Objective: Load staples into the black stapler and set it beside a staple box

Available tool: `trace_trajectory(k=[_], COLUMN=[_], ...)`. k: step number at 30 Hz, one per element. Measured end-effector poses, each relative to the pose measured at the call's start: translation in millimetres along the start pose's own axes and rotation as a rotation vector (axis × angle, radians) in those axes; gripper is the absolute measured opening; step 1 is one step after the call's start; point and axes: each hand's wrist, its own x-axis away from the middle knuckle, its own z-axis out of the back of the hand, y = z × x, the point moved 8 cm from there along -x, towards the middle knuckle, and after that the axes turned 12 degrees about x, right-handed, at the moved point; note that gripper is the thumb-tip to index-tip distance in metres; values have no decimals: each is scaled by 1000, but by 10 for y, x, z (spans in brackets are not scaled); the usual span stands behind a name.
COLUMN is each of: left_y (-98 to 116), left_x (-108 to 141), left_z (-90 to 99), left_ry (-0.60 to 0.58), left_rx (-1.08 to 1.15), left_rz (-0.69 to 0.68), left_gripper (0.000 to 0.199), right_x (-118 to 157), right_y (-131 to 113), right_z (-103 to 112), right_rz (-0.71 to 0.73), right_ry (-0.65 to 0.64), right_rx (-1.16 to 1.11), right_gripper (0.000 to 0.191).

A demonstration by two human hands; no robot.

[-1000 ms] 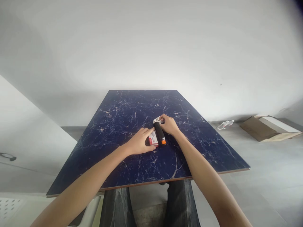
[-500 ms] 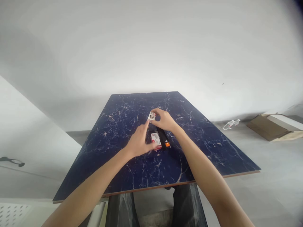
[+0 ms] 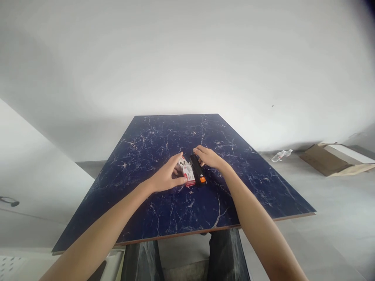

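My left hand [image 3: 166, 175] is closed around two small red-and-white boxes on the table. The nearer box [image 3: 188, 174] has the thumb at its near end, and the farther one [image 3: 183, 161], with a dark picture on it, lies by the fingertips. Against the right side of the boxes lies a black stapler [image 3: 197, 168] with an orange patch at its near end. My right hand [image 3: 208, 157] curls over the stapler's far end with fingers bent; the exact contact is partly hidden.
The dark blue marble-patterned table [image 3: 140, 218] reaches toward the pale wall. On the floor to the right are clear plastic bottles [image 3: 281, 155] and an open cardboard box [image 3: 325, 160]. My legs are beneath the near table edge.
The small box with the dark picture came down from between both hands to beside the other box. My right hand moved off it to the stapler; my left hand drew slightly nearer and left.
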Motion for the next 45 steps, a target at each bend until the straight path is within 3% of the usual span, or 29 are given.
trace_trajectory(k=[5,11,20,26,33,40,45], left_y=[57,-136,-110,-178,-106,118,180], left_x=[3,-69,-99,-114,-71,115,124], left_z=[-109,-76,-43,37,45,-8,-71], left_ry=[-21,30,43,30,22,154,158], left_rx=[-132,-297,-266,-215,-205,-259,-296], left_rz=[9,102,39,93,90,-67,-135], left_gripper=[120,131,125,127,120,66,55], right_x=[163,303,309,283,252,294,327], right_y=[19,-187,-209,-197,-192,-246,-260], right_z=[-120,-81,-123,-146,-122,-140,-194], right_rz=[-73,23,23,-22,57,98,99], right_ry=[-256,-422,-412,-359,-304,-228,-244], right_rx=[-240,-229,-265,-286,-294,-302,-363], right_gripper=[61,46,39,40,39,40,43])
